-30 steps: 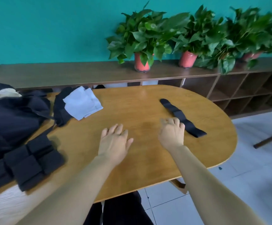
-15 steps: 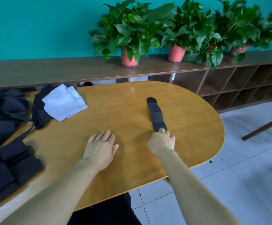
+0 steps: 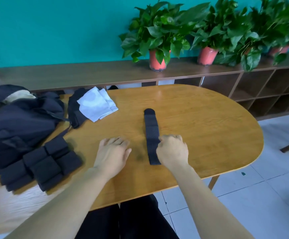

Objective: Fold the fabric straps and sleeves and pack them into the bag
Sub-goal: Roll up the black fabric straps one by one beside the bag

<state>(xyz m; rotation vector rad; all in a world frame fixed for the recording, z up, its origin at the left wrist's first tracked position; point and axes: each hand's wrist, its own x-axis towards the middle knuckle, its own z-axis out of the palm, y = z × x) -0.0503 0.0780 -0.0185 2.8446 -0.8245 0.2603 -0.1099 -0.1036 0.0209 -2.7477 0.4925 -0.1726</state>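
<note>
Black perforated fabric strap (image 3: 151,135) lies flat and fully extended on the wooden table (image 3: 209,135), about midway along its length; it runs from close to the near edge towards the far edge, with its rounded end pointing away from the person. The right hand (image 3: 173,150) rests at the strap's right side, over its nearer half; fingers curled, thumb and fingertips clamped on the strap's right edge. The left hand (image 3: 112,152) lies palm down on the bare wood just left of the strap, apart from it; fingers straight and close together, holding nothing.

Towards the far left corner, folded white sleeves (image 3: 97,106) rest partly on a black fabric item (image 3: 74,111). At the left edge sits a dark bag (image 3: 19,121), slumped, with a pale lining showing at its top; whether its opening is unfastened cannot be told. At the near left corner, a group of folded black straps (image 3: 42,163) lies side by side, touching the bag.

Behind the table's far edge runs a brown shelf unit (image 3: 88,75); potted plants (image 3: 157,37) in red pots stand on its top.
</note>
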